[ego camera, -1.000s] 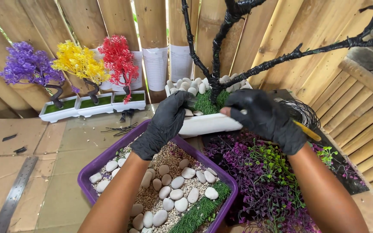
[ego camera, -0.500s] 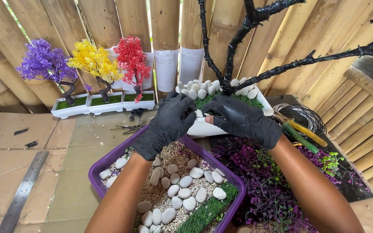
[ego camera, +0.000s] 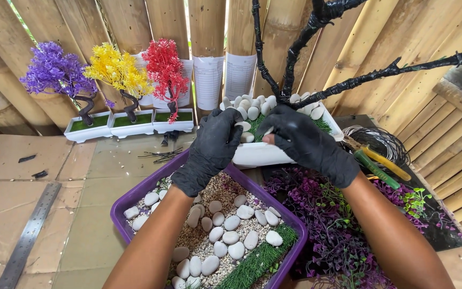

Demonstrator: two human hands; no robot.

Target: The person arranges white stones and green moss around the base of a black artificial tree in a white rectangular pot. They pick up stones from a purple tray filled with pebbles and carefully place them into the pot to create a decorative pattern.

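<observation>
Upper centre: white rectangular planter (ego camera: pixel 263 154), heaped white pebbles (ego camera: pixel 249 106), black bare tree (ego camera: pixel 295 59). Black-gloved left hand (ego camera: pixel 209 150) curled on rim; black-gloved right hand (ego camera: pixel 308 144) pinching one pebble.

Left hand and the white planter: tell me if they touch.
Touching. The head view shows the gloved left hand pressed against the white planter rim.

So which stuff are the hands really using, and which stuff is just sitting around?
In use:
left hand
right hand
white planter
black bare tree
white pebbles
purple tray of stones

Just lying about:
three small coloured trees
metal ruler
wire coil
pliers
</observation>
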